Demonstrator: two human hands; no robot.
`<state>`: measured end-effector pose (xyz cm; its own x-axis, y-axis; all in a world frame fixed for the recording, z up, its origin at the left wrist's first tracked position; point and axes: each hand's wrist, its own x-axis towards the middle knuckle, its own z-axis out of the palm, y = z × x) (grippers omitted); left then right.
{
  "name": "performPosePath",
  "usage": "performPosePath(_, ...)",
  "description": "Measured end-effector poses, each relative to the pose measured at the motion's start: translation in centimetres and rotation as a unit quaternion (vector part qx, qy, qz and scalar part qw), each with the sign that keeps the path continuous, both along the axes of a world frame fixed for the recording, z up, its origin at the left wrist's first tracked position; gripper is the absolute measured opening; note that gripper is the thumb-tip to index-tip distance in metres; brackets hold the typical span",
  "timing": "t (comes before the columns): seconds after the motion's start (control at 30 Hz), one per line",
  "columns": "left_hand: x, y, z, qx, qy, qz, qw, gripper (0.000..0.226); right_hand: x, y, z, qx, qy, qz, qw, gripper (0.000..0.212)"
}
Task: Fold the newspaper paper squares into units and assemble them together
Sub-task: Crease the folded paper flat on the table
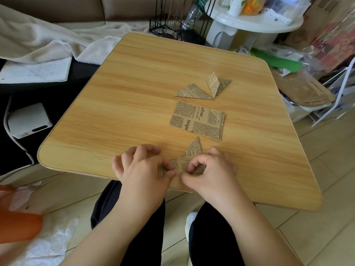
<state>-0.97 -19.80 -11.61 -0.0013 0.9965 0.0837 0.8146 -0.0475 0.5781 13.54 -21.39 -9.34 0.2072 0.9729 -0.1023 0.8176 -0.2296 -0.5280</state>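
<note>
A partly folded newspaper-print piece (189, 156) lies at the near edge of the wooden table (134, 104), one pointed flap sticking up. My left hand (143, 166) pinches its left part with curled fingers. My right hand (213, 169) pinches its right part, thumb and forefinger on the paper. A flat stack of newspaper squares (197, 120) lies just beyond. Farther back sits a folded unit (203, 88) with triangular flaps, one flap standing up.
A white blanket (48, 41) and a notebook (36, 71) lie at the left. A black wire basket (176, 25) and a white round stand (253, 24) are behind the table. Clutter and a white rack (334, 89) fill the right side. A white box (28, 120) sits low at the left.
</note>
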Motion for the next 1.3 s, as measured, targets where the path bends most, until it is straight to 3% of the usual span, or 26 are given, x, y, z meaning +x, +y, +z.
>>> performPosePath(0.5, -0.1, 0.1, 0.7, -0.039, -0.003, -0.001, 0.999, 0.008, 4.3, -0.3, 1.3, -0.035, 0.003, -0.025, 0.999, 0.027)
performPosePath(0.63, 0.0, 0.1, 1.0, -0.06, 0.006, -0.007, 0.998, 0.006, 4.2, -0.6, 1.1, 0.046, 0.004, -0.028, 0.999, 0.024)
performPosePath(0.73, 0.1, 0.2, 1.0, -0.064, 0.01, -0.004, 0.998, 0.006, 2.1, -0.9, 0.5, 0.115, 0.05, 0.057, 0.99, 0.018)
performPosePath(0.83, 0.1, 0.1, 1.3, -0.073, 0.014, -0.008, 0.997, 0.005, -0.2, -0.9, -0.6, 0.129, 0.047, 0.107, 0.985, 0.017)
performPosePath(1.3, -1.9, 0.4, 2.4, -0.119, -0.014, -0.038, 0.992, 0.032, -0.6, -0.3, -1.2, 0.118, 0.043, 0.08, 0.989, 0.021)
